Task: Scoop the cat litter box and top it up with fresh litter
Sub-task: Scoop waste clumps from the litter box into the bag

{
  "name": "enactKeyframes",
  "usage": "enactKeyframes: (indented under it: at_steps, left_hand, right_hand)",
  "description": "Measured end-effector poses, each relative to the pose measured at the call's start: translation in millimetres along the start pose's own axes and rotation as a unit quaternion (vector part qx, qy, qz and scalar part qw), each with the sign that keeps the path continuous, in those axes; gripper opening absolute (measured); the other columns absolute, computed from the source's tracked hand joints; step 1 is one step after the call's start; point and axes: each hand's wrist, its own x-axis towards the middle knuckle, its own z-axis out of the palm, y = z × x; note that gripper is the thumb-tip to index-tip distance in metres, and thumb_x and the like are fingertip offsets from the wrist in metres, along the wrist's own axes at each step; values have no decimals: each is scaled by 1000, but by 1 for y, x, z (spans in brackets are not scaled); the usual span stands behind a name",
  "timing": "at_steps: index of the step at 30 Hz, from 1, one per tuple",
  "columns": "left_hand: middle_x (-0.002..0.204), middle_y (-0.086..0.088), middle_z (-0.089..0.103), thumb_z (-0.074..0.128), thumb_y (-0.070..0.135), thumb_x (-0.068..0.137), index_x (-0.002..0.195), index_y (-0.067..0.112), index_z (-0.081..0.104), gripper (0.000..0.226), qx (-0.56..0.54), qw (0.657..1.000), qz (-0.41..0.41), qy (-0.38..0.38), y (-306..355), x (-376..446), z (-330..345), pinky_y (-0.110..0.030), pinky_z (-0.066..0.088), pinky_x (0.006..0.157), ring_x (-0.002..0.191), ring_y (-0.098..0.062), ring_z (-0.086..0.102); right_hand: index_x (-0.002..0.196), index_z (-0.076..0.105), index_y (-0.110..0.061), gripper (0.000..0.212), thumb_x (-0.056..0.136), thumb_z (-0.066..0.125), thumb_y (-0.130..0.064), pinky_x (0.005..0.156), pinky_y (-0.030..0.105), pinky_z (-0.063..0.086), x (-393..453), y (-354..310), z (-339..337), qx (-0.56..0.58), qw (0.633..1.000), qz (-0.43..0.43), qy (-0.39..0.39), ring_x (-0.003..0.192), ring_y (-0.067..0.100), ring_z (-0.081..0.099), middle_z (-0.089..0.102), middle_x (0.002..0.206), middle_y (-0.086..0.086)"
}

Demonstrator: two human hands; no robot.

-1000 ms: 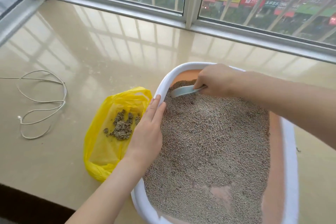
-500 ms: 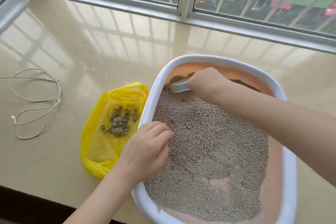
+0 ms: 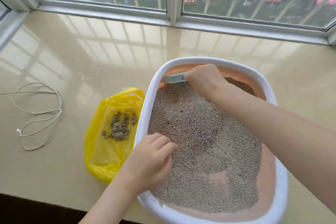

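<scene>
Risen clear of the litter [image 3: 209, 143], scoop [image 3: 173, 78] in right hand's [image 3: 203, 76] closed fingers points left; left hand [image 3: 152, 162] curls, empty.

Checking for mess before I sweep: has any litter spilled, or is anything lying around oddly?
No spill shows on the floor. The clumps lie inside the yellow bag beside the litter box. Only a loose white cord lies left of the bag.

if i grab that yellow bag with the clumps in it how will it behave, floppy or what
The yellow bag is thin, wrinkled film lying flat, so it will probably go limp and fold when lifted. The clumps sit loose near its open mouth, so they may slide or spill unless the handles are gathered first. It looks light, with only one small pile inside.
</scene>
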Motion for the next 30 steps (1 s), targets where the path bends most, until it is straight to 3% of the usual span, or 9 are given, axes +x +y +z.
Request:
enactKeyframes:
  at_steps: [2,6,9,12,15,18,23,26,30]
  left_hand:
    - [85,-1,59,52,16,88,91,10,66,15,18,999,27,-30,3,-10,-1,-38,48,73,82,-24,56]
    - [82,0,57,45,28,94,81,13,63,27,57,990,78,-104,2,-37,-8,-37,46,83,82,-25,56]
    - [77,-1,53,38,32,96,74,16,57,33,74,982,116,-129,-5,-52,-9,-36,45,87,79,-26,53]
    - [72,0,47,42,32,94,69,18,51,30,77,981,137,-113,-11,-60,-4,-31,42,87,75,-24,49]
    - [67,0,45,40,31,94,64,18,48,33,72,983,145,-82,-15,-64,5,-30,39,84,70,-24,46]
    - [66,0,43,38,30,94,63,18,45,34,66,985,149,-50,-19,-65,13,-30,39,78,65,-23,42]
    - [64,0,43,38,29,93,62,18,44,33,77,984,156,-22,-21,-66,16,-32,39,75,64,-23,40]
    - [64,0,42,39,28,93,62,18,43,33,76,985,156,-13,-19,-68,18,-32,40,72,63,-23,39]
    - [63,0,42,42,28,91,62,18,43,32,74,986,152,-2,-22,-69,22,-33,40,73,63,-23,40]
  right_hand:
    - [106,67,-16,24,92,50,-5,61,31,39,9,-11,2,-6,999,-28,-19,86,25,64,68,91,-1]
    - [105,67,-18,23,93,50,-9,59,29,41,-7,-15,4,-21,991,-118,-57,67,20,51,43,63,-8]
    - [99,69,-26,19,94,51,-22,59,27,47,-18,1,-14,-16,987,-142,-73,70,18,58,54,69,-9]
    - [102,69,-32,22,94,51,-22,59,26,44,-12,19,-31,-46,992,-107,-48,75,19,61,62,78,-10]
    - [104,68,-26,23,93,52,-14,57,27,39,1,5,-30,-89,992,-83,-33,72,20,57,60,79,-7]
    - [99,67,-17,20,92,52,-5,60,31,39,15,-16,-22,-74,993,-80,-54,83,25,61,67,92,0]
    - [85,62,-17,14,92,52,-11,58,29,39,2,-17,-11,-64,986,-120,-95,66,21,51,45,62,-8]
    - [79,62,-25,16,92,53,-20,60,29,45,-15,-2,-24,-33,984,-142,-104,69,22,55,49,63,-11]
    - [101,72,-31,21,91,55,-23,61,28,45,-19,11,-40,-10,995,-85,-52,73,22,61,66,80,-8]
